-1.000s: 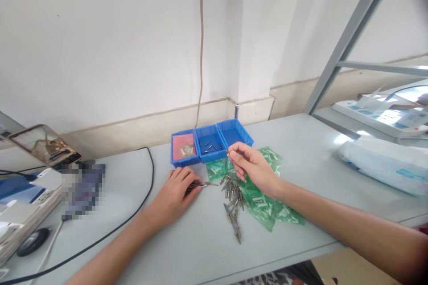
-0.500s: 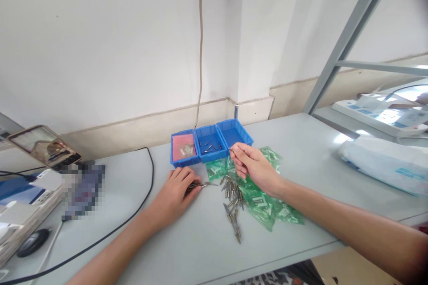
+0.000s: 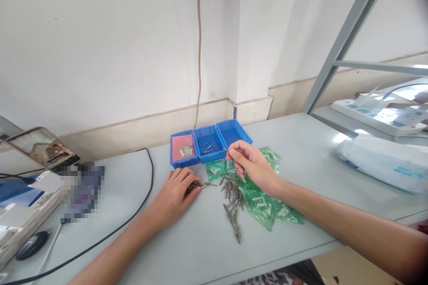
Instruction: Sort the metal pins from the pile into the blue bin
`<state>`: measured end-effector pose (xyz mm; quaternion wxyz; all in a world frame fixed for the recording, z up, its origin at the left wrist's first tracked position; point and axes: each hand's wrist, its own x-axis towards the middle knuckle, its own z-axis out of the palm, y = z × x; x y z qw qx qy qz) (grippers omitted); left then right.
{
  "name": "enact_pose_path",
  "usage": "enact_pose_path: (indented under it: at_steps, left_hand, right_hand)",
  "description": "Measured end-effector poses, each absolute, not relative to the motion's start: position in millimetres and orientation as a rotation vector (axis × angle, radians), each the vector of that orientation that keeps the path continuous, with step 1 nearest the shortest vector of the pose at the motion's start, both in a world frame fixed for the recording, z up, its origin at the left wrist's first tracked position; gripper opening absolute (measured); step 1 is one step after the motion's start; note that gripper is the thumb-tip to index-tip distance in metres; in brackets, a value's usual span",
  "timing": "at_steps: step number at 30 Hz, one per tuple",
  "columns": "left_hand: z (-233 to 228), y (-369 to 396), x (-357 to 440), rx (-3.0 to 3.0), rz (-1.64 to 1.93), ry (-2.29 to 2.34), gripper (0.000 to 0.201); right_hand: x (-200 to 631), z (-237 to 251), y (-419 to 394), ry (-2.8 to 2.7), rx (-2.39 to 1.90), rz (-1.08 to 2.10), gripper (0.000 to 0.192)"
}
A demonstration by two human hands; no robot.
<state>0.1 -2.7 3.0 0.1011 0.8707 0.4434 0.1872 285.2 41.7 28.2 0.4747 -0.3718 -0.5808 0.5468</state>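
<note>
My left hand (image 3: 183,187) rests on the table, its fingers curled round several thin metal pins (image 3: 194,185). Between thumb and fingertips of my right hand (image 3: 247,160) is one small metal pin (image 3: 226,150), held just in front of the blue bins. A heap of loose metal pins (image 3: 233,196) with brassy ends lies between the hands. The middle blue bin (image 3: 210,157) has a few pins in it. In the left blue bin (image 3: 185,163) sits a pink sheet with a small bag of pale parts. Nothing shows inside the right blue bin (image 3: 239,130).
Green plastic bags (image 3: 264,209) of metal parts lie under and beside my right forearm. A black cable (image 3: 152,173) curves across the left of the table, near a propped phone (image 3: 43,147) and a mouse (image 3: 32,245). A white package (image 3: 381,160) lies right, by a grey metal frame (image 3: 334,60).
My right hand has shifted slightly left with the pin, which now shows more clearly beside the middle bin. My left hand stays in place on the table.
</note>
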Motion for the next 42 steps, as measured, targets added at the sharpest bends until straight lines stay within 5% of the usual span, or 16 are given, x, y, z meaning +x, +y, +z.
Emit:
enact_pose_path:
  at_steps: [12,42]
  left_hand:
    - [4.0,-4.3,0.3,2.567,0.554,1.315,0.015]
    - [4.4,-4.0,1.7,2.572,0.567,1.304,0.015]
  right_hand:
    - [287.1,31.6,43.1,-1.287,-1.041,1.348,0.064]
    - [288.2,18.3,40.5,-1.581,-1.078,0.954,0.018]
